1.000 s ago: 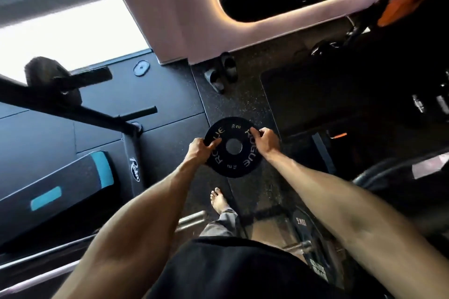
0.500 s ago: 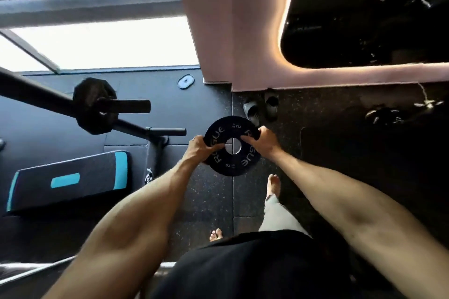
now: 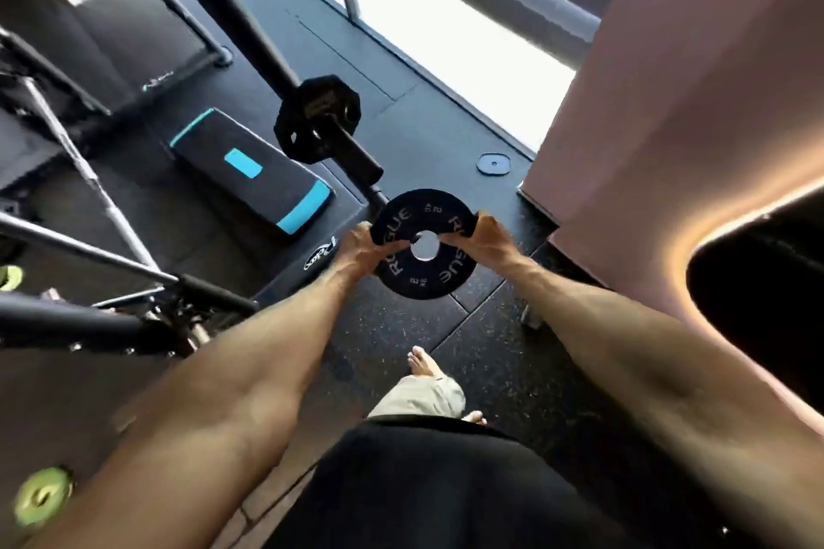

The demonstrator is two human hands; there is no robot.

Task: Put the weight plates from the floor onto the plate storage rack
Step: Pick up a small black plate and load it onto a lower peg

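- Gripping the black ROGUE weight plate (image 3: 419, 276) with both hands, off the floor, in front of the body, lettered face tilted up toward the camera, centre hole unobstructed.
- Clamping its left rim with the left hand (image 3: 363, 247), thumb on the face, fingers curled underneath.
- Clamping its right rim with the right hand (image 3: 479, 238) the same way, thumb lying across the lettering.
- Just beyond the plate's upper-left rim: the end of a black storage rack peg (image 3: 356, 156); touching or not, cannot tell.
- Farther up that peg from the plate: a small black many-sided plate (image 3: 319, 116) already threaded on.
- Left of the held plate, down on the floor: a black step platform (image 3: 249, 167) with teal patches.
- Up and right of the plate: a small round disc (image 3: 493, 164) lying flat, near the base of a pink wall (image 3: 669, 125).
- Below the plate: a bare foot (image 3: 423, 363) on dark speckled rubber flooring (image 3: 512, 370).
- Far to the lower left of the plate: a blurred green plate (image 3: 42, 495).
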